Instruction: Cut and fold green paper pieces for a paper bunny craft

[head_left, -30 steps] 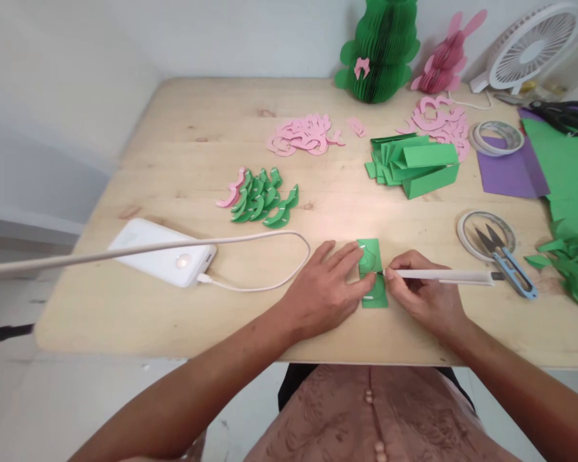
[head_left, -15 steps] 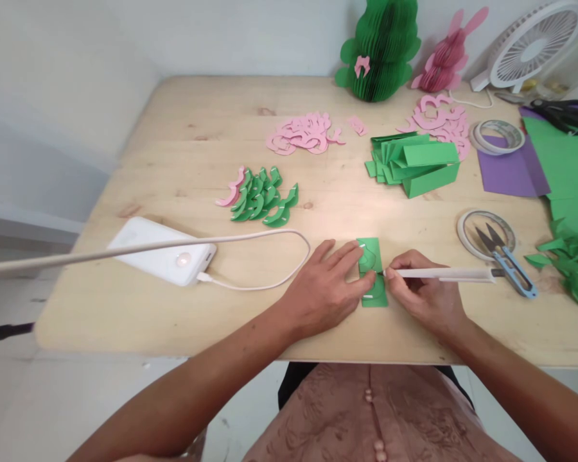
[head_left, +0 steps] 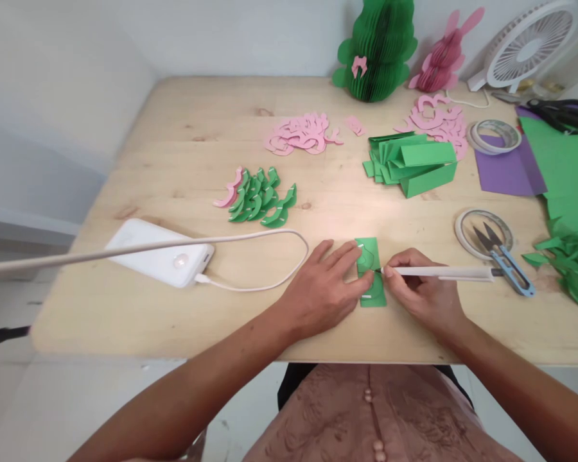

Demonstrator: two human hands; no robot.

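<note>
My left hand [head_left: 318, 287] lies flat with fingers spread, its fingertips pressing on a small green paper strip [head_left: 377, 298] near the table's front edge. On the strip are a curved outline and two small white marks, partly covered by my fingers. In a pinch, my right hand [head_left: 424, 296] holds a white pen [head_left: 446, 273], which points left. Its dark tip touches or nearly touches the strip just beside my left thumb.
A white power bank [head_left: 154, 253] with a cable lies left, below curved green cutouts [head_left: 256, 199]. Folded green papers [head_left: 426, 160] and pink scraps [head_left: 298, 133] lie farther back. Blue thread snips [head_left: 510, 266] rest against a tape roll [head_left: 460, 234] at right.
The view has shifted slightly. My left hand keeps its place on the strip, and the pen tip shows only a very small shift along the paper.
</note>
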